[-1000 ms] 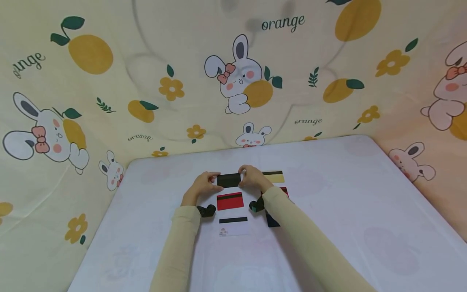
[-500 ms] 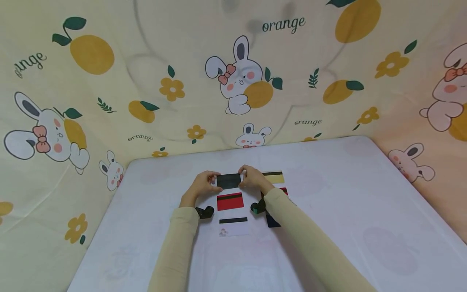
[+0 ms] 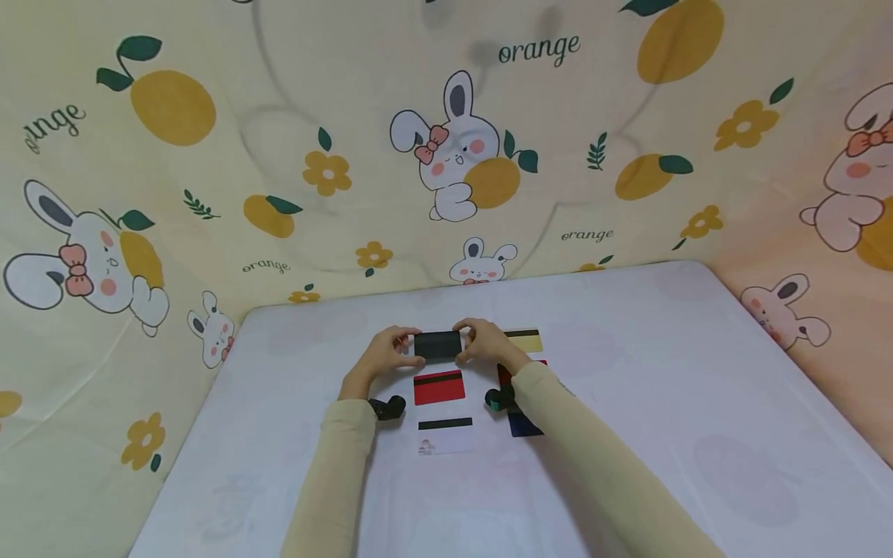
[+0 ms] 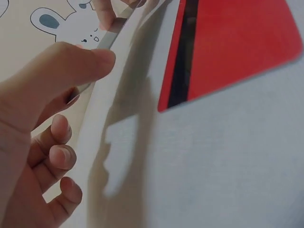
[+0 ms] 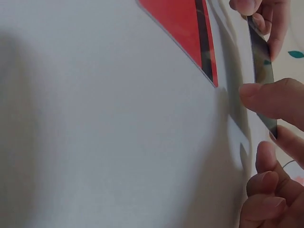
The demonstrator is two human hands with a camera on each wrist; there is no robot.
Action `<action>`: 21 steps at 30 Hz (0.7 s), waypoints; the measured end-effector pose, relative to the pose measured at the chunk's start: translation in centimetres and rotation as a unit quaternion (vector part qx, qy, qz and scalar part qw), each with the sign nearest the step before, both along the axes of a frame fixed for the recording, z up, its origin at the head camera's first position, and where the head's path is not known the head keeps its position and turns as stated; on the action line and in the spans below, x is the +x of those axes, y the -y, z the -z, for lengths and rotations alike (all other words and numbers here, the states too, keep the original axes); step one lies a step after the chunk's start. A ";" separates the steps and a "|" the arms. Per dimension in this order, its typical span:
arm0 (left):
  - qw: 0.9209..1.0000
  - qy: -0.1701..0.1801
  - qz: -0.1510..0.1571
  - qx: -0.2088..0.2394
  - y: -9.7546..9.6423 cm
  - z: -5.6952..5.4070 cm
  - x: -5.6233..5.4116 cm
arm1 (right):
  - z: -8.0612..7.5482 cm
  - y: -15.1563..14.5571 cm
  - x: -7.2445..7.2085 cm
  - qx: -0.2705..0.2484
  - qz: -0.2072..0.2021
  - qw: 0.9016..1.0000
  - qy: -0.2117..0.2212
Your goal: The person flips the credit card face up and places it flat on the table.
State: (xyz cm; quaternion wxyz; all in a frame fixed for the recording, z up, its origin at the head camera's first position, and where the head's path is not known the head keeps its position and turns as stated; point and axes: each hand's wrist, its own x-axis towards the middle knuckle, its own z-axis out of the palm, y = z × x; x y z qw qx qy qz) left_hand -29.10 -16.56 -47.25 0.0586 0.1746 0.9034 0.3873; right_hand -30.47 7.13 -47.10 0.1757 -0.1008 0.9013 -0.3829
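Note:
A dark card (image 3: 437, 346) is held raised off the table between both hands, its shadow falling on the white cloth. The left hand (image 3: 384, 355) pinches its left end between thumb and fingers. At the right end, the right hand (image 3: 484, 342) pinches it the same way. In the left wrist view the thumb (image 4: 80, 61) lies along the card's near edge, with the other fingers loosely curled below. The card's glossy face (image 5: 262, 61) shows in the right wrist view. Just nearer the person lies a red card (image 3: 439, 387) with a black stripe.
Nearer still is a white card (image 3: 446, 436) with a black stripe. A gold card (image 3: 525, 341) lies right of the right hand. A second red card (image 3: 504, 375) and a dark blue card (image 3: 525, 424) are partly covered by the right arm. A patterned cloth (image 3: 335, 256) hangs behind the table.
Both hands keep their hold on the dark card, whose tilt has shifted slightly. The wrists have moved a little outward, away from each other. The other cards lie as before.

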 end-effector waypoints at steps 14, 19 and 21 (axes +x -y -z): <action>1.000 0.008 -0.001 0.000 0.0 -0.7 0.4 | -0.3 -1.2 0.3 -0.089 -0.027 0.995 -0.035; 1.000 -0.006 -0.003 -0.008 -0.1 -1.0 0.5 | -0.8 -1.6 0.4 -0.115 -0.042 0.991 -0.044; 1.000 -0.011 -0.004 -0.012 -0.1 -1.0 0.5 | -0.9 -1.7 0.4 -0.116 -0.050 0.991 -0.052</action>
